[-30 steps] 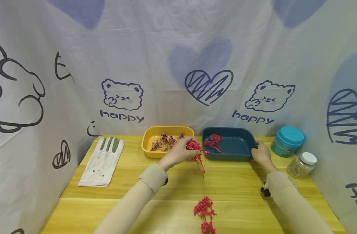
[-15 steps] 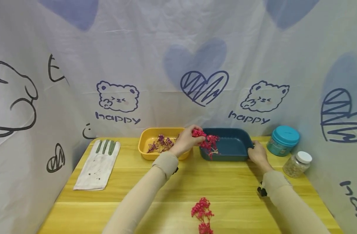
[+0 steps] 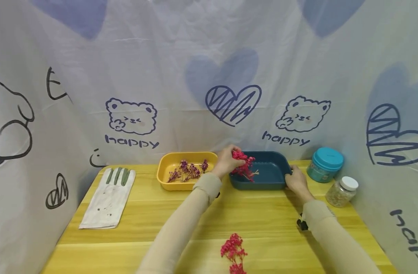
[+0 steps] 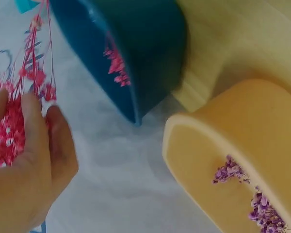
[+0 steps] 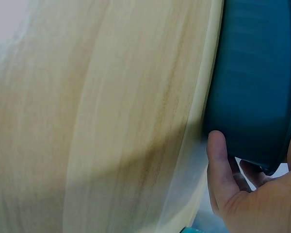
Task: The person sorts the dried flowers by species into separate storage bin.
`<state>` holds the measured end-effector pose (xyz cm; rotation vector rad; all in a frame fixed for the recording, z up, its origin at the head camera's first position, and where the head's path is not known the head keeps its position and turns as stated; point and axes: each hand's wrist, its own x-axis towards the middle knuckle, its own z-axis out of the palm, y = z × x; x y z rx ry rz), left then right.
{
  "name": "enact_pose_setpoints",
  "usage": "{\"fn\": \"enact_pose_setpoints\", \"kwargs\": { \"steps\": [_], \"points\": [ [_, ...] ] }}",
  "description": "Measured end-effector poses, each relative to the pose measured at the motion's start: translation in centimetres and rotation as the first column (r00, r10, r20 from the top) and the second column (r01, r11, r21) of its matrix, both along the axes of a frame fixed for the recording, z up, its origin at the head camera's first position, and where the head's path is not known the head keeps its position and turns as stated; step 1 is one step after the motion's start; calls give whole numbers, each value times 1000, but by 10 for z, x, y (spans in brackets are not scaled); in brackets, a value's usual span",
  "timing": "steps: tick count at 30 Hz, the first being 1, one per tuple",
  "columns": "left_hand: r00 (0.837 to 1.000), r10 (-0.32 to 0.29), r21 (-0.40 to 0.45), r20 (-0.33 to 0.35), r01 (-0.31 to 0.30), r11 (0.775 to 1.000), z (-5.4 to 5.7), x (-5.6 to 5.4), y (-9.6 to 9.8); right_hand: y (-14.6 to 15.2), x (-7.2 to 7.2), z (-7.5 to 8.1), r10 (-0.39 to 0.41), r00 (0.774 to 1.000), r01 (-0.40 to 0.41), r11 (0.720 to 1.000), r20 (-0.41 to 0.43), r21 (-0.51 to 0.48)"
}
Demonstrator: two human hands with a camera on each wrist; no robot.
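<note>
My left hand (image 3: 227, 163) pinches a sprig of pink dried flowers (image 3: 244, 164) above the left end of the dark blue tray (image 3: 272, 171). In the left wrist view the stems of this sprig (image 4: 31, 58) rise past the fingertips, and another pink sprig (image 4: 117, 65) lies inside the tray. Gripping the tray's right end is my right hand (image 3: 297, 180); the right wrist view has its fingers (image 5: 217, 150) against the tray wall (image 5: 257, 82). A further pink sprig (image 3: 233, 249) lies on the table near the front, partly cut off by the frame edge.
A yellow tray (image 3: 178, 186) holding purple dried flowers (image 3: 192, 172) stands left of the blue one. A white glove (image 3: 107, 201) lies at the left. At the right are a turquoise tub (image 3: 325, 165) and a white-lidded jar (image 3: 342, 192). Printed cloth (image 3: 181, 76) hangs behind.
My left hand has moved right and slightly up with the pink sprig, from between the trays to over the blue tray. The right hand keeps its grip. The head view has shifted slightly.
</note>
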<state>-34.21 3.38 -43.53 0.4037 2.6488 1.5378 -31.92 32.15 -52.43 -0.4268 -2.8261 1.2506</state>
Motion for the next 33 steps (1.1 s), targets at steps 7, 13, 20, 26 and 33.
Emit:
{"fn": "enact_pose_setpoints", "kwargs": {
  "steps": [7, 13, 20, 26, 33],
  "points": [
    [989, 54, -118, -138, -70, 991, -15, -6, 23, 2, -1, -2, 2, 1000, -2, 1000, -8, -3],
    [987, 64, -139, -145, -84, 987, -28, -9, 36, 3, -2, -5, 11, 1000, -11, 1000, -17, 5],
    [991, -11, -158, -130, -10, 987, -38, -10, 46, 3, 0, -5, 3, 1000, -4, 1000, -12, -23],
    [993, -15, -165, -119, -5, 986, -42, -9, 49, 0, 1, -4, -3, 1000, 3, 999, -11, -35],
    [998, -44, -101, -55, 39, 994, -40, -7, 48, 3, 1, -4, -3, 1000, 2, 1000, -6, -24]
  ]
}}
